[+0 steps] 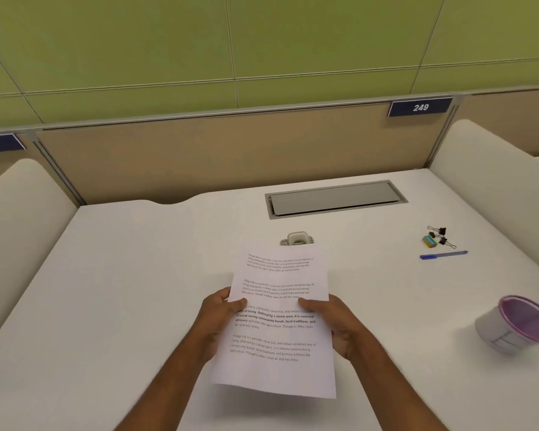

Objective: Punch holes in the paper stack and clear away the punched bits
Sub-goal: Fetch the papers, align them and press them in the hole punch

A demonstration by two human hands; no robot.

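Observation:
A stack of white printed paper [280, 331] is held above the white desk [137, 290], tilted toward me. My left hand [218, 318] grips its left edge, thumb on top. My right hand [339, 321] grips the right edge the same way. Just beyond the paper's far edge sits a small beige hole punch [297, 238], partly hidden by the sheets. The paper's top edge is at or over the punch; whether it is inside the slot I cannot tell.
A small white bin with a purple liner [517, 325] stands at the right. A blue pen [444, 255], binder clips [442, 236] and a colourful eraser [430, 242] lie at the far right. A grey cable hatch [335, 199] sits at the back. Padded dividers flank the desk.

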